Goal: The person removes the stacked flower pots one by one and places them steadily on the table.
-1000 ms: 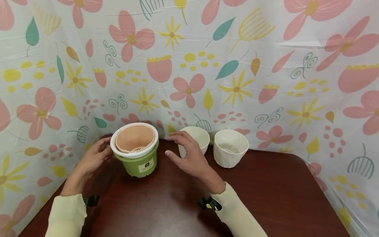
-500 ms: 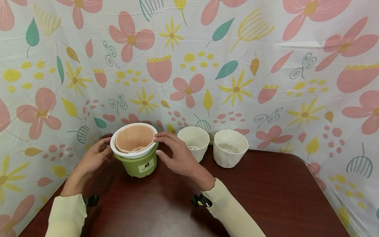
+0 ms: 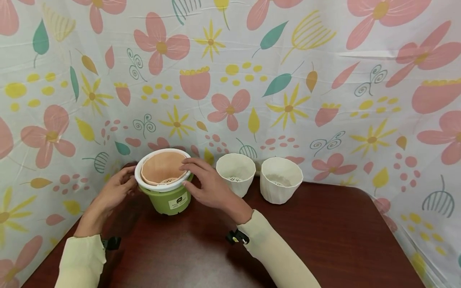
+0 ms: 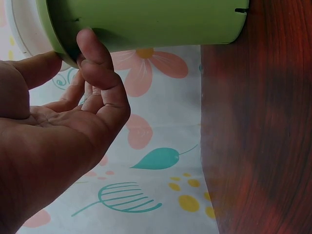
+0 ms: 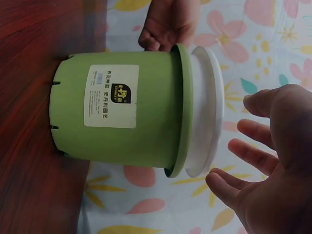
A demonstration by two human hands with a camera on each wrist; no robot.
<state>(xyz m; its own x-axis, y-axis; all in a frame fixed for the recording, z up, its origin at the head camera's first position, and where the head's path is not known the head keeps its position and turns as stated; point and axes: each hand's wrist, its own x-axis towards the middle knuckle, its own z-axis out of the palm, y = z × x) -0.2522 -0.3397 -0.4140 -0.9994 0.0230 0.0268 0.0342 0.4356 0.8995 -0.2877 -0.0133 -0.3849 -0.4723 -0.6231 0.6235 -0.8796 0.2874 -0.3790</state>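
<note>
A green flowerpot (image 3: 162, 203) with a white label (image 5: 111, 96) stands upright at the left of the table. Nested in it is a white pot, its rim (image 3: 162, 187) showing above the green one. Inside that sits a peach flowerpot (image 3: 158, 167) with drain holes in its base. My left hand (image 3: 116, 188) pinches the green rim from the left, thumb above and index finger below, as the left wrist view shows. My right hand (image 3: 210, 186) hovers at the right side of the rims, fingers over the peach pot's edge and spread apart from the thumb.
Two cream flowerpots, a nearer-left one (image 3: 234, 166) and a ribbed right one (image 3: 273, 192), stand side by side to the right of the stack. Dark red-brown table (image 3: 335, 232) lies beneath. A flower-print curtain (image 3: 230, 72) hangs directly behind and at the left.
My right hand has moved left from in front of the cream pot to the rims of the nested pots. The left hand and the pots have stayed put.
</note>
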